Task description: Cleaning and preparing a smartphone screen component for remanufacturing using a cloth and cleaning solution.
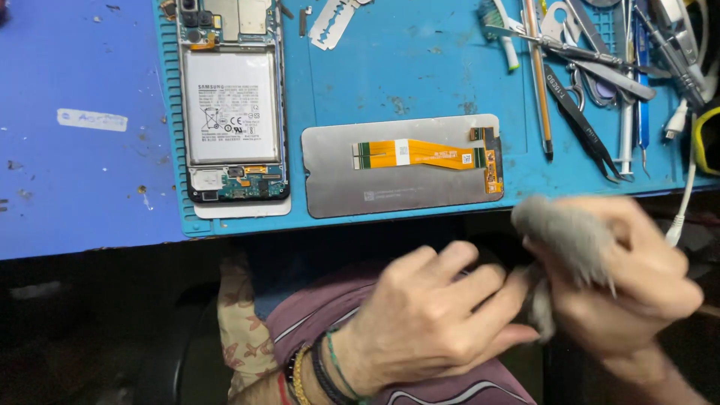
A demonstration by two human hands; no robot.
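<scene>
Left hand: nearest the camera, below the counter edge, over the lap; fingers curled, tips meeting the grey cloth; beaded bracelets at the wrist. Whether it grips anything beneath, cannot tell.
Right hand: just right of the left hand, closed around the grey cloth; blurred by motion.
Grey cloth: bunched between both hands, off the counter, near its front edge.
Handling judgement: the cloth is best kept folded flat with light pressure, and well clear of the orange flex cable.
Screen panel: face down on the blue mat, near its front edge; orange flex cable lies across its back, untouched.
Opened phone: left of the panel on the mat, back off, white battery exposed, circuit boards at both ends.
Razor blade: far edge of the mat, between phone and tools.
Tools: far right; tweezers, scissors and drivers heaped, overlapping.
Counter: blue, scuffed, a white label strip at left.
</scene>
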